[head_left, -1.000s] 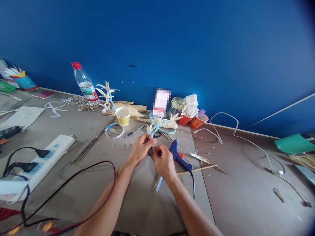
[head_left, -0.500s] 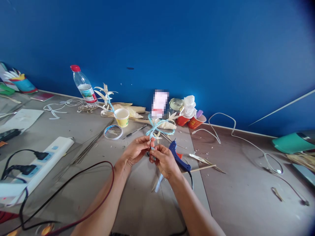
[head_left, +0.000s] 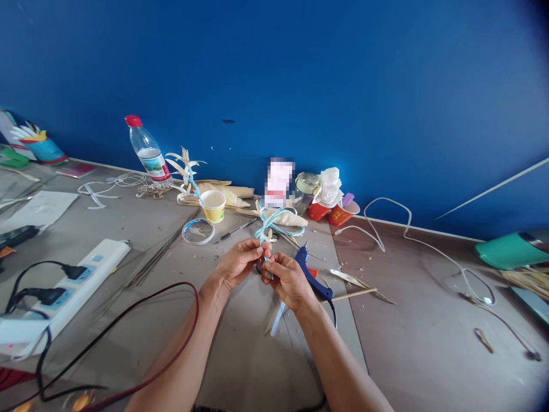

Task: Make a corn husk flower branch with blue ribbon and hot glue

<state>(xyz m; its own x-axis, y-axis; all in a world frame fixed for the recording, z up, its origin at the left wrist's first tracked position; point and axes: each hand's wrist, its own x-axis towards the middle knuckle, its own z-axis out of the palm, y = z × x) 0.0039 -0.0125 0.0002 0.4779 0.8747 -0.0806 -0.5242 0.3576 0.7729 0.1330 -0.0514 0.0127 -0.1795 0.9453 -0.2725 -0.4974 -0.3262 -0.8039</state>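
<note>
Both hands meet over the middle of the table. My left hand [head_left: 241, 262] pinches the upper stem of a handmade flower [head_left: 271, 226], whose light-blue ribbon loops and pale husk-like petals stand above the fingers. Just below and to the right, my right hand [head_left: 288, 278] is closed on the lower part of the same blue-wrapped stem. Fingertips hide most of the stem between the hands. A thin wire hangs beneath the right hand. To its right lies a blue glue gun [head_left: 313, 274].
Behind stand a yellow paper cup [head_left: 213, 206], a water bottle [head_left: 150, 151] and red cups [head_left: 343, 212]. A ribbon roll [head_left: 198, 231] and a pen [head_left: 234, 230] lie nearby. At left are a power strip [head_left: 96, 258] and a looping dark red cable [head_left: 195, 312]. Thin sticks and scraps litter the table.
The flower's head has turned slightly, and its pale petals at the right show less. Both hands keep their grip in nearly the same place. The view has shifted very slightly.
</note>
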